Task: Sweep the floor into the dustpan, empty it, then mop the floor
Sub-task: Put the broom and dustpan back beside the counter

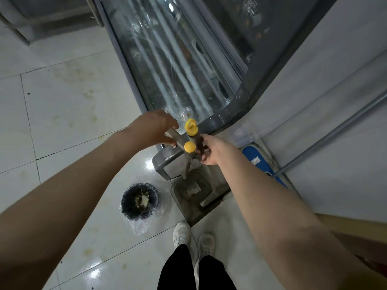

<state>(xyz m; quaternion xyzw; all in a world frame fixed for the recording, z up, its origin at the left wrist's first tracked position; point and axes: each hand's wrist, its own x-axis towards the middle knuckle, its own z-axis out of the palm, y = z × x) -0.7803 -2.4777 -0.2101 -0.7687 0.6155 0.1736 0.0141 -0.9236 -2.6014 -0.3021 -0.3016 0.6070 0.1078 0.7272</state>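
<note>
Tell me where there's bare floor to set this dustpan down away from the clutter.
Bare tiles lie left of the trash bin, running along the display case, and a smaller patch sits between the bin and your shoes. The corner ahead is crowded: the dustpan, two yellow-capped handles, and the mop head by the wall.

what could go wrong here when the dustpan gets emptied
1. The dustpan holds debris and the bin stands apart to its left; tilting it on the way could spill debris on the floor.
2. The mop leans close by the right hand, which grips the broom; a swing could knock it over.
</note>
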